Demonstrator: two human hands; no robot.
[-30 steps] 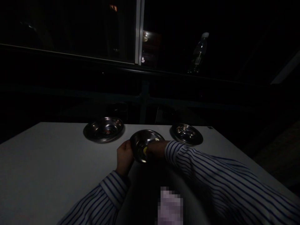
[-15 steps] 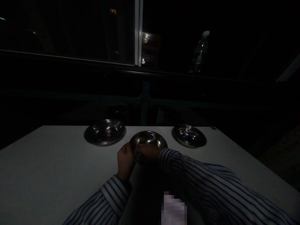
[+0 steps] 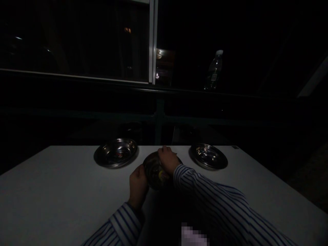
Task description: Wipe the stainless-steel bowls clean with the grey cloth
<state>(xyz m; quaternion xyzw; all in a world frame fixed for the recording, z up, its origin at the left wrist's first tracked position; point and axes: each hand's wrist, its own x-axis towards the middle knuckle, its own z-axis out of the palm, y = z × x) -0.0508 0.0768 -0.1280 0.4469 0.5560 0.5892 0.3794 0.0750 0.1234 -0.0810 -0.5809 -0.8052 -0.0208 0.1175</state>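
Observation:
In the dim head view, a shiny metal bowl [image 3: 151,169] is at the middle of the white table. My left hand [image 3: 138,184] is closed on its left rim, thumb on top. Over the bowl's far right side lies my right hand [image 3: 169,160], fingers curled down near the rim. A small pale edge shows beside those fingers, but what they hold cannot be made out. A yellow and pinkish patch shows in the bowl below the right hand; whether it is a reflection is unclear.
A metal dish [image 3: 116,153] rests at the table's back left, another dish [image 3: 208,156] at the back right. Behind the white table [image 3: 64,198], a plastic bottle [image 3: 214,70] stands on a dark ledge by a window frame [image 3: 153,41].
My right hand has moved from inside the bowl up to its far right side. The bowl's inside now looks darker, with a coloured patch showing. My left hand keeps its grip; the camera has tilted up slightly.

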